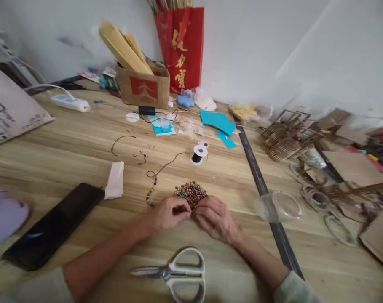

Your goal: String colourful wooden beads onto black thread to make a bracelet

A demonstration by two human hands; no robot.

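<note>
A heap of small multicoloured beads (191, 192) lies on the wooden table, with both hands at its near edge. My left hand (172, 212) is closed in a pinch at the left. A dark cord partly strung with beads (151, 191) runs down behind this hand, its end hidden by the fingers. From the other end, the cord loops back to a white spool of black cord (197, 155). Close beside, my right hand (217, 218) has its fingertips pressed together at the beads; whatever they hold is too small to make out. White-handled scissors (185, 275) lie nearer me.
Left of the hands are a black phone (55, 225) and a folded white paper (114, 180). A clear plastic cup (279, 206) lies right, by a dark strip (257, 172). Behind stand a cardboard box (124, 90) and a red bag (191, 50); wicker pieces (282, 139) crowd the right.
</note>
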